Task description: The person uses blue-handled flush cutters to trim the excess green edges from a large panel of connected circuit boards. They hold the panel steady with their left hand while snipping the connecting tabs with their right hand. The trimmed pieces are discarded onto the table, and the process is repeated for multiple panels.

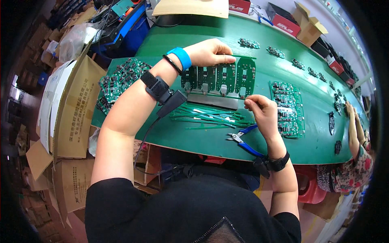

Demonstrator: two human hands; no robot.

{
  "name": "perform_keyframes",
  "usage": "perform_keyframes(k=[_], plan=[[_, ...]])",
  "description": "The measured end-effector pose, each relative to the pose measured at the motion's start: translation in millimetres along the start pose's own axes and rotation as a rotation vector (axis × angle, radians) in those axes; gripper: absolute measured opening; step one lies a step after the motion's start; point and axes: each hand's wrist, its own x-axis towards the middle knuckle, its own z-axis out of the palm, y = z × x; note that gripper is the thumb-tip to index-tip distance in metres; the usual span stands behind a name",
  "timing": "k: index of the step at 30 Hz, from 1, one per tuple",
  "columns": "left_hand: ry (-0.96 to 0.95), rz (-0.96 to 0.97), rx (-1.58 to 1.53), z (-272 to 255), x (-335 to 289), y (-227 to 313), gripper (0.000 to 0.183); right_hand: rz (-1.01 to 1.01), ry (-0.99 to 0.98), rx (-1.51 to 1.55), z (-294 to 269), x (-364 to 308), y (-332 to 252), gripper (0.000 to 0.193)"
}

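A green circuit board panel, made of several rounded boards side by side, is held over the table. My left hand grips its top edge, fingers closed with the thumb along the edge. At its lower right corner my right hand pinches the thin edge strip between thumb and fingers. Under the panel's lower edge shows a flat grey metal-looking piece. Thin green strips lie scattered just below it. Blue-handled cutters rest with jaws apart beside my right wrist.
Loose circuit boards are heaped at the left edge of the green table. More panels are stacked to the right. Small board clusters run along the far side. A co-worker's hands are at far right; a cardboard box stands left.
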Motion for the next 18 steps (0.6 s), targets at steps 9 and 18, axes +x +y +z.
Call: perform_keyframes(k=[9,18], plan=[[0.224,0.055,0.602,13,-8,4,0.027,-0.211,-0.017,-0.318,4,3,0,0.008],[0.323,0.152,0.716,34,-17,18,0.026,-0.338,-0.251,-0.462,17,-3,-2,0.026]])
